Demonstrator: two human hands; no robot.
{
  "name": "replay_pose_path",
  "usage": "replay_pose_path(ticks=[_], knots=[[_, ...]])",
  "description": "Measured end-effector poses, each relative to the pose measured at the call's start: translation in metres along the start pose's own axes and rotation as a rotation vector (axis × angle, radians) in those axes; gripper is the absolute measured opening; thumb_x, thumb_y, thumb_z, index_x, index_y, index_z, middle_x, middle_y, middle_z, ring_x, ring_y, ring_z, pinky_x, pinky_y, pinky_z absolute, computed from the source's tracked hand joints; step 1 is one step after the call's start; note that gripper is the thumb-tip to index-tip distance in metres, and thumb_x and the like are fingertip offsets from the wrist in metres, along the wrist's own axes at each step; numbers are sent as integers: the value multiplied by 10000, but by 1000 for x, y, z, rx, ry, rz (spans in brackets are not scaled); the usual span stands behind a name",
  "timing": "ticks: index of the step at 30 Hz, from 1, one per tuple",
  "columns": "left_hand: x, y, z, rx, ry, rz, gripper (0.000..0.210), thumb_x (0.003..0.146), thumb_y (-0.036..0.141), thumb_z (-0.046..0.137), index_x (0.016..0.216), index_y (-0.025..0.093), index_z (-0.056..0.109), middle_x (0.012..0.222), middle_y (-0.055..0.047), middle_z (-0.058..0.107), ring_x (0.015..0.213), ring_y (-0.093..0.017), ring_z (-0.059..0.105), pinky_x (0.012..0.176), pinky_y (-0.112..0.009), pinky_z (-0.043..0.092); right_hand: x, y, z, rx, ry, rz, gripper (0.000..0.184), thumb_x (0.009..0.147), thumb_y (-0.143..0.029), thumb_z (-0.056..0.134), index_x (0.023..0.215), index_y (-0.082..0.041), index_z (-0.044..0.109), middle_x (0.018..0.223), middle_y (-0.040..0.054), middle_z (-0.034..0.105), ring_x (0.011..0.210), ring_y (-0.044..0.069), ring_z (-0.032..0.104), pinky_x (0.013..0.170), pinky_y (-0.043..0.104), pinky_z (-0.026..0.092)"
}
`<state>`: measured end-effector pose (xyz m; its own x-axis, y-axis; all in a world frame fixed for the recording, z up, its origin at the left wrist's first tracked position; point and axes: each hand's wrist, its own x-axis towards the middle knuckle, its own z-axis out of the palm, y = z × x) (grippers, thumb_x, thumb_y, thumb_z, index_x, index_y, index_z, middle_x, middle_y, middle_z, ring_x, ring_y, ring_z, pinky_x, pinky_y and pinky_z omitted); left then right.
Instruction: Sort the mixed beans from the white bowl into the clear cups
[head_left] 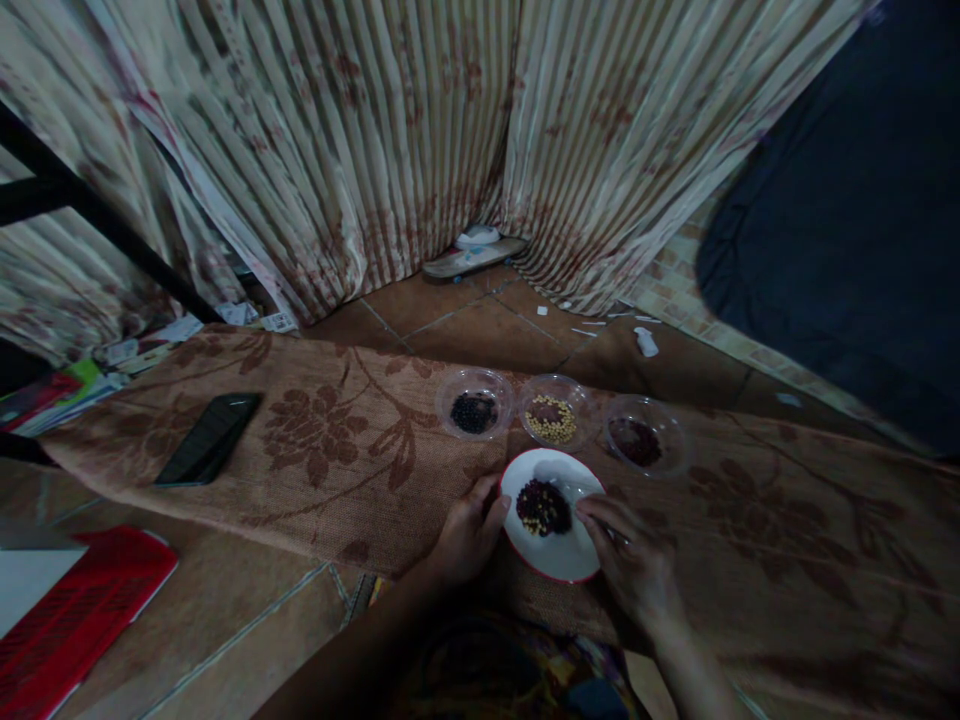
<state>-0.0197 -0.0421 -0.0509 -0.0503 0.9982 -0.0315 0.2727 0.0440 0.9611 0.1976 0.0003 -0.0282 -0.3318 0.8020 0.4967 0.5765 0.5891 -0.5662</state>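
Note:
A white bowl (555, 562) with a red rim holds a heap of mixed beans (543, 507), dark red, black and yellowish. My left hand (472, 530) grips its left rim, with the thumb on the edge. Over the right side of the bowl, my right hand (634, 560) is closed around a thin shiny utensil (619, 537); its kind is mostly hidden by the fingers. Behind the bowl stand three clear plastic cups in a row: one with black beans (472, 412), one with yellow beans (551, 420), one with dark red beans (636, 441).
A brown flowered cloth (337, 500) covers the long narrow table. A black phone (210, 440) lies on its left part. Beyond are a tiled floor, a skateboard (474, 260) and striped curtains (420, 130). A red and white bag (112, 590) is at the lower left.

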Motion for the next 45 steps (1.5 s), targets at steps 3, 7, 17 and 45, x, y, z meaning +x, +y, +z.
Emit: replay_pose_path(ticks=[3,7,17,45], knots=[[0,0,-1,0,3,7,338,953,349,440,1246,212,542,1125,-35,698,950,-172,661,872,-281,502,0,-1,0,7,1,12,114,878,-260,577,878,-234,688,890,30,725,803,159,700,733,264,564],[0,-1,0,-6,8,6,334,953,353,439,1235,208,542,1133,-41,693,973,-174,655,885,-284,500,0,-1,0,25,-1,31,121,882,-272,572,878,-231,686,896,31,725,813,157,699,743,259,564],[0,0,0,7,8,-26,343,944,369,443,1227,207,552,1082,-38,708,937,-183,661,878,-300,506,0,-1,0,13,-19,54,135,883,-272,564,873,-236,694,893,33,726,815,167,698,736,277,565],[1,0,0,-52,7,-30,353,940,377,452,1228,204,561,1123,-50,703,988,-204,656,893,-318,506,29,52,-74,-221,426,227,238,820,-414,617,787,-195,705,810,73,708,797,244,674,742,381,528]])
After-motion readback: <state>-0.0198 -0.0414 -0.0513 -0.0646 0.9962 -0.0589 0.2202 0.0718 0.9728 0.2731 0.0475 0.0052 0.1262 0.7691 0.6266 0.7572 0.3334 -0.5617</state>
